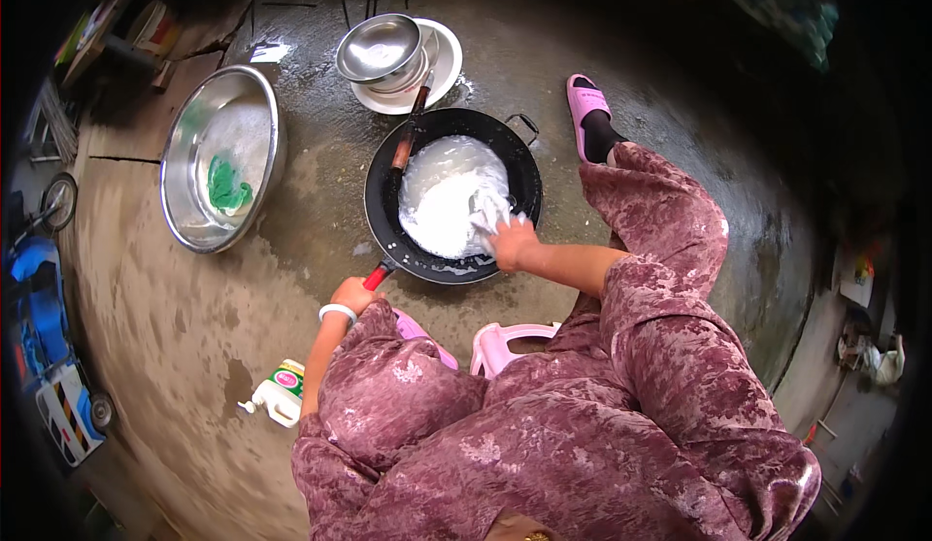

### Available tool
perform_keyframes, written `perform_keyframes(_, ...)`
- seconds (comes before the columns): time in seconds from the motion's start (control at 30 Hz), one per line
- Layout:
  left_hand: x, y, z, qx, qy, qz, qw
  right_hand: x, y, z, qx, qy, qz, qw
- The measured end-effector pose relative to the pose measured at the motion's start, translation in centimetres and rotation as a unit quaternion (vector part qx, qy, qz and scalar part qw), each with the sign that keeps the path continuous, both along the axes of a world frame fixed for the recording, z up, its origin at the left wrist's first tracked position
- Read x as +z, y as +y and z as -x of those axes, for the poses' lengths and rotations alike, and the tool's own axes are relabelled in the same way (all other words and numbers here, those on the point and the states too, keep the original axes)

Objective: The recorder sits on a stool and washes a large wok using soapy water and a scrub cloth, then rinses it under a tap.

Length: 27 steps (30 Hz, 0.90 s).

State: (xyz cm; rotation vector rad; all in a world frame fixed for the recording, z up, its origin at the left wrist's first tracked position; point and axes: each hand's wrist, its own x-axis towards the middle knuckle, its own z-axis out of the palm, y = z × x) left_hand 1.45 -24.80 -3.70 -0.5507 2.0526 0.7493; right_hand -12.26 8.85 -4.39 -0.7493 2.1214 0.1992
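A black wok (380,209) rests on the wet floor in front of me, holding whitish, sudsy water (444,184). My left hand (354,295), with a pale bangle at the wrist, grips the wok's red handle (377,276). At the wok's right inner side, my right hand (514,242) holds a wet whitish cloth (489,209) against the wall, partly in the water. A utensil with a brown wooden handle (410,133) leans across the wok's far left rim; its far end reaches the white basin beyond.
Beyond the wok, a white basin (453,53) holds stacked bowls, a steel bowl (380,47) on top. Left stands a large steel basin (273,126) with a green cloth (227,185). A white detergent jug (280,395) lies near my left arm. A pink stool (495,344) is beneath me. A blue vehicle (47,308) stands far left.
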Motion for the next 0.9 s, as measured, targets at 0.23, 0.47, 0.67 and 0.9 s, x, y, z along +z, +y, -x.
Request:
perform_keyframes(0.23,-0.5,0.1,-0.3,0.016,0.008,0.010,1.000,-2.4,-8.4,-4.0,-0.105,-0.186,0.140,0.967)
perform_keyframes(0.47,1.5,1.1,1.0,-0.008,0.005,0.072,0.997,-6.1,-15.0,-3.6,-0.174,-0.032,0.343,0.923)
perform_keyframes(0.67,1.1,1.2,0.0,-0.006,-0.009,0.087,0.996,-7.1,-12.1,2.0,0.041,0.067,0.263,0.962)
perform_keyframes(0.9,0.0,0.9,-0.8,0.029,-0.014,0.057,0.998,-4.8,-7.3,9.1,0.044,-0.085,0.086,0.992)
